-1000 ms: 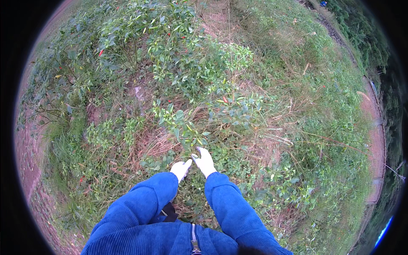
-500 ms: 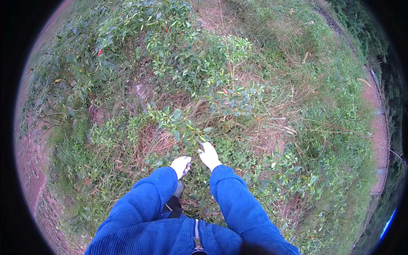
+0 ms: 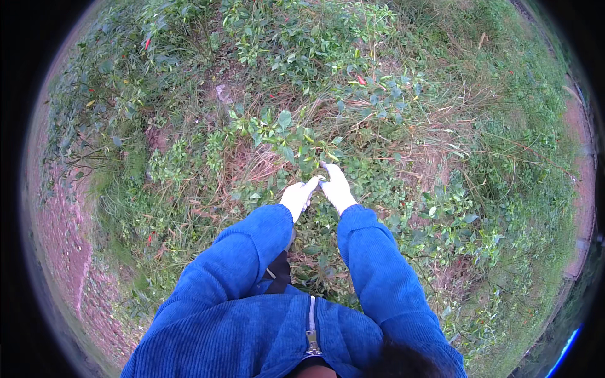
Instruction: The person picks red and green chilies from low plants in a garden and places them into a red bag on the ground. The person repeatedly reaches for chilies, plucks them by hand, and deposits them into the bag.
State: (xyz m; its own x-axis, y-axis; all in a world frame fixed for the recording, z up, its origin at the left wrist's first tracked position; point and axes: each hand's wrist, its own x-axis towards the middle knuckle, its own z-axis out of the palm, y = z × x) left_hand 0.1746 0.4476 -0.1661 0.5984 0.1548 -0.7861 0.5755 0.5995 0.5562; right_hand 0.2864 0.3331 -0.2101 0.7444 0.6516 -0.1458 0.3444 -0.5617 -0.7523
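My left hand [image 3: 299,198] and my right hand [image 3: 338,190], both in white gloves with darker fingertips, are close together at the tip of a leafy pepper plant branch [image 3: 287,135]. The left hand's fingers are curled, its thumb side meeting the right hand. One right fingertip reaches up to the leaves and slim green peppers [image 3: 309,139] just beyond; the other fingers bend toward the left hand. Whatever lies between the fingers is too small to make out.
More pepper plants with a red pepper [image 3: 361,80] grow farther off, and another red pepper [image 3: 147,45] hangs at the far left. Dry grass [image 3: 255,165] lies beyond my left hand. Bare reddish soil [image 3: 63,233] runs along the left, a paved strip [image 3: 583,195] along the right.
My left hand has moved in against the right one, closing the gap between them. The whole view has shifted, so plants appear farther right and higher up.
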